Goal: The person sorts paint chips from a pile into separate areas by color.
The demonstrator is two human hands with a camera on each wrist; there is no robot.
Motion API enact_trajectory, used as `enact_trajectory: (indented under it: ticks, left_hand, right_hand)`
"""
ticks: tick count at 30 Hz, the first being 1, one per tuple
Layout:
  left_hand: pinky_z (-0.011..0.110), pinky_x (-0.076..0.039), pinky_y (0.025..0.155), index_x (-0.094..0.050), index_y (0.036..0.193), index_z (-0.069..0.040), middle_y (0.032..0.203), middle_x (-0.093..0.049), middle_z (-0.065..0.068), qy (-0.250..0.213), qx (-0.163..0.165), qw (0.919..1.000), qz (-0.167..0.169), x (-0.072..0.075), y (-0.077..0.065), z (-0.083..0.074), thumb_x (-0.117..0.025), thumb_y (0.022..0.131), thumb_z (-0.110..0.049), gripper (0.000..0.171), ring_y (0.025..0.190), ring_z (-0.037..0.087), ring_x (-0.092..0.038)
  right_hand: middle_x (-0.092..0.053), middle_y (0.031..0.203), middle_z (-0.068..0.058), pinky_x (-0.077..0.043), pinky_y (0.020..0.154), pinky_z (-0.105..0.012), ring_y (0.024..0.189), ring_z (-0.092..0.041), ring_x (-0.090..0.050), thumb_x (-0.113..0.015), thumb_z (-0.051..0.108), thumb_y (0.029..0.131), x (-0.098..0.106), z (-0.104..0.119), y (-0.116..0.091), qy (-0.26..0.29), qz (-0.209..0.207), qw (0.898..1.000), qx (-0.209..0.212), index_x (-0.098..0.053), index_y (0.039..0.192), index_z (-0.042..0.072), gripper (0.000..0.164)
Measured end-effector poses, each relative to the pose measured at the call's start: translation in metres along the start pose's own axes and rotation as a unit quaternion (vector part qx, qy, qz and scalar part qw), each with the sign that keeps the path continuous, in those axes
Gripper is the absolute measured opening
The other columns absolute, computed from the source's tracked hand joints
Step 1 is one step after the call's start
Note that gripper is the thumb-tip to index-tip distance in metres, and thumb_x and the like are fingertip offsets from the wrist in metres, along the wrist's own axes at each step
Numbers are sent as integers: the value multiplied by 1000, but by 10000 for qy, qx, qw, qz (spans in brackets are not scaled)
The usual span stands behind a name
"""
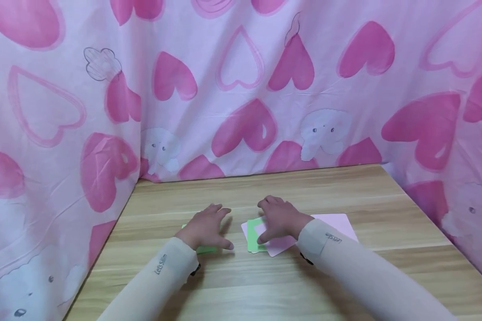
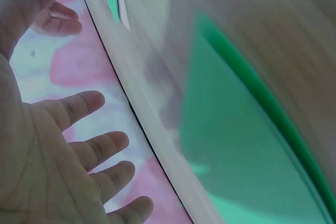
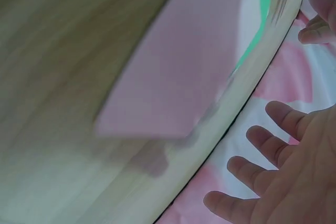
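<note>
My left hand (image 1: pixel 206 227) hovers with its fingers spread over a small stack of green cards (image 1: pixel 206 250), which it partly hides. Seen in the left wrist view, that green stack (image 2: pixel 247 140) has a thick dark green edge, and the palm (image 2: pixel 42 166) faces it holding nothing. My right hand (image 1: pixel 280 218), fingers parted, is above a loose overlapping group with a green card (image 1: pixel 254 236) and a pink card (image 1: pixel 279 246). In the right wrist view, a pink card (image 3: pixel 173 72) lies apart from the bare fingers (image 3: pixel 281 153).
Another pink card (image 1: pixel 339 223) lies beyond the right wrist, partly covered by the sleeve. The wooden tabletop (image 1: pixel 241 285) is enclosed at the back and sides by a pink heart-patterned cloth (image 1: pixel 201 116). Both forearms wear pale sleeves (image 1: pixel 160 272).
</note>
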State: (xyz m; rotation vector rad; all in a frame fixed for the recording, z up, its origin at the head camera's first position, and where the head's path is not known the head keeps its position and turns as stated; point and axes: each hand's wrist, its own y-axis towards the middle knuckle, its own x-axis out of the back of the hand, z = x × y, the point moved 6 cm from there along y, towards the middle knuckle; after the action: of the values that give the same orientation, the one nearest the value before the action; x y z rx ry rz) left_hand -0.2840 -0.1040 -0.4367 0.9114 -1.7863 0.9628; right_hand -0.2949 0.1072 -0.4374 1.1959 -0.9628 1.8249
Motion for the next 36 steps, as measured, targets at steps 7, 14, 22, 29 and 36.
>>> enact_trajectory:
  ticks: [7,14,22,29,36]
  left_hand:
    - [61,-31,125,-47,158,-17,167,-41,12,95,-413,9991,-96,-19,15,-37,-87,73,-63,104,159,39,-28]
    - [60,-30,126,-50,156,-18,167,-42,11,275,-435,9986,-84,-32,23,-68,-87,70,-66,105,159,38,-29]
    - [62,-34,123,-55,147,-13,160,-49,12,655,-471,9967,-82,-41,23,-89,-86,70,-67,99,154,41,-37]
    - [62,-34,123,-54,148,-8,160,-48,14,792,-283,9965,-12,-45,24,-95,-83,71,-71,104,154,41,-36]
    - [63,-33,123,-52,150,-6,162,-46,15,895,-149,9959,13,-52,29,-95,-82,71,-74,109,155,41,-34]
  right_hand:
    - [-54,148,-8,-46,115,-52,137,-32,-51,-95,50,67,4,-21,-18,77,-89,9999,54,-52,149,7,102]
    - [-55,146,-6,-51,109,-50,132,-30,-52,-98,45,65,5,-35,-27,123,48,9998,113,-53,149,12,101]
    - [-49,151,-3,-48,113,-52,140,-31,-47,-100,44,65,4,-51,-32,-70,423,9990,85,-48,155,21,106]
    - [-49,151,-4,-50,109,-55,135,-30,-49,-100,39,65,0,-58,-33,-53,679,9976,113,-49,154,26,103]
    - [-48,151,-4,-50,108,-55,136,-31,-48,-101,36,65,-2,-61,-31,-17,772,9970,-29,-50,154,30,103]
